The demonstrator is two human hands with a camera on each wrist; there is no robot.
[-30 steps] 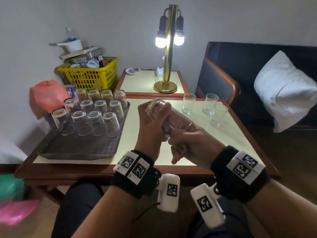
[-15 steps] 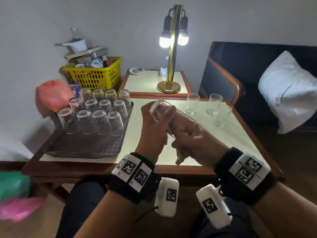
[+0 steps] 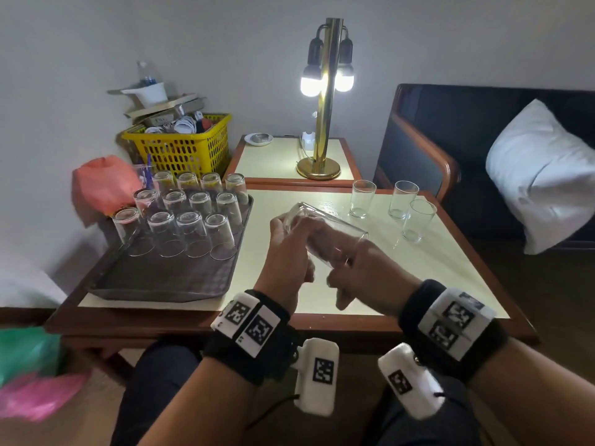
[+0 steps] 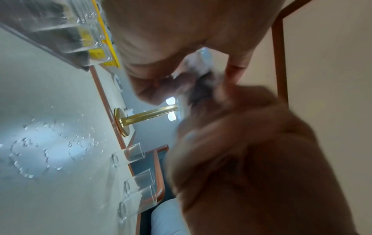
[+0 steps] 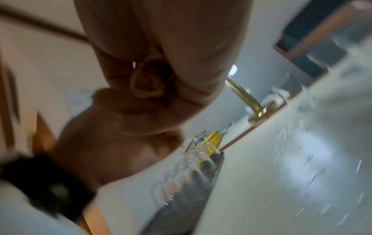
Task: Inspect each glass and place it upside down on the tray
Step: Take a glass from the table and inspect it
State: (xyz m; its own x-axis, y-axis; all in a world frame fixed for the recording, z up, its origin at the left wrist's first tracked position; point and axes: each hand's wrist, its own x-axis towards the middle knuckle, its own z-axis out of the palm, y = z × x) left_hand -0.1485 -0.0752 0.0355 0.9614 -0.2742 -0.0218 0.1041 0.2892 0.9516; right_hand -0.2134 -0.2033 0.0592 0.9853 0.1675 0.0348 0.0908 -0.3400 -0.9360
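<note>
A clear glass (image 3: 325, 228) lies nearly level in the air above the table's near half, base to the left. My left hand (image 3: 289, 233) grips its base end. My right hand (image 3: 343, 267), blurred, curls its fingers round the mouth end from below. Left of them sits a dark tray (image 3: 161, 281) with several glasses (image 3: 190, 230) upside down in rows at its far end. Three upright glasses (image 3: 362, 201) stand at the table's far right. In the left wrist view the thumb and fingers of my left hand (image 4: 195, 79) pinch the glass (image 4: 201, 66).
A lit brass lamp (image 3: 325, 101) stands on a side table behind. A yellow basket (image 3: 180, 149) of clutter and a red bag (image 3: 103, 185) sit beyond the tray. A dark sofa with a white pillow (image 3: 541, 175) is at the right. Water drops dot the tabletop (image 4: 40, 151).
Both hands have turned the glass a little flatter, its mouth end swinging right and down. The right hand has slid lower under the mouth end. Tray and standing glasses are unmoved.
</note>
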